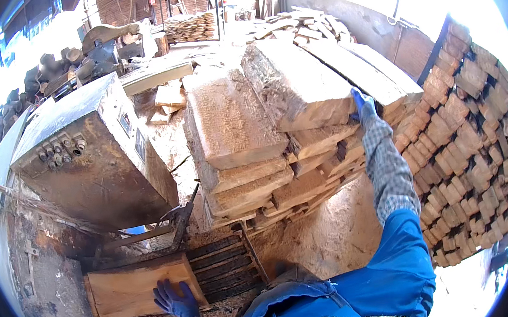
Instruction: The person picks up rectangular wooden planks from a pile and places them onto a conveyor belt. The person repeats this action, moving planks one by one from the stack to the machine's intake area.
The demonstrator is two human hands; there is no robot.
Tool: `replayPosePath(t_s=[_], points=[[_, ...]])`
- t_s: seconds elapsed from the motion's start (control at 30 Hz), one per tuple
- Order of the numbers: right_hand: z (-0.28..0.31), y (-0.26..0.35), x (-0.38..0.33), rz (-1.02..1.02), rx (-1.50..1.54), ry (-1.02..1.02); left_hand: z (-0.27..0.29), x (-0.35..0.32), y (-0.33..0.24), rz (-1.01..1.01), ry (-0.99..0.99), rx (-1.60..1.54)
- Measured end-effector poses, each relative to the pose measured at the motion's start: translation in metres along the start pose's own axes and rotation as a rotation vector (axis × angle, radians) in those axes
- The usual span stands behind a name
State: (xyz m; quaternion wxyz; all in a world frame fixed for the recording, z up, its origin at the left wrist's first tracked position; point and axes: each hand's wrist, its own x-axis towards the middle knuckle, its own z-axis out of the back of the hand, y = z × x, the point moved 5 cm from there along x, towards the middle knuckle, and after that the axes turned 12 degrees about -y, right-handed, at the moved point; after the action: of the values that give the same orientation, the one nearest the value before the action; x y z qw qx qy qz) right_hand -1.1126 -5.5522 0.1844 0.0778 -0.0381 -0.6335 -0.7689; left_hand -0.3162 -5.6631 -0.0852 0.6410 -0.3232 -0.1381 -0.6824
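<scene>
My left hand [176,299], in a blue glove, lies with spread fingers on top of a thick wooden board [135,286]. That board rests at the lower left, beside a rack of dark parallel bars [224,265]. Stretched far forward, my right hand [363,106], also gloved in blue, grips the near end of a thick wooden plank [316,100] on the top layer of a stack. Its fingers reach into the narrow gap beside the neighbouring plank [375,79]; their tips are partly hidden.
A grimy metal cabinet [90,174] with several knobs stands at the left. More planks [232,121] are piled ahead. Stacked timber [463,138] rises on the right, and loose boards [314,25] heap at the back. Logs [62,70] lie far left. Sawdust covers the floor [346,229].
</scene>
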Motion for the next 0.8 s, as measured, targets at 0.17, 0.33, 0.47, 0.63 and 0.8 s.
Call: replayPosePath(t_s=[0.17, 0.33, 0.47, 0.63, 0.8], points=[[-0.039, 0.005, -0.115, 0.181, 0.461, 0.395, 0.002, 0.011, 0.026, 0.0, -0.009, 0.033], [-0.026, 0.012, -0.196, -0.096, 0.387, 0.48, -0.001, 0.006, 0.022, 0.008, 0.075, 0.054], [-0.037, 0.017, -0.181, -0.3, 0.236, 0.443, -0.004, 0.007, 0.029, -0.011, 0.063, 0.041], [-0.053, 0.026, -0.187, -0.335, 0.338, 0.57, -0.002, 0.013, 0.04, -0.012, 0.013, -0.023], [-0.059, -0.004, -0.189, -0.531, 0.628, 0.296, -0.001, 0.012, 0.048, -0.006, -0.013, -0.048]])
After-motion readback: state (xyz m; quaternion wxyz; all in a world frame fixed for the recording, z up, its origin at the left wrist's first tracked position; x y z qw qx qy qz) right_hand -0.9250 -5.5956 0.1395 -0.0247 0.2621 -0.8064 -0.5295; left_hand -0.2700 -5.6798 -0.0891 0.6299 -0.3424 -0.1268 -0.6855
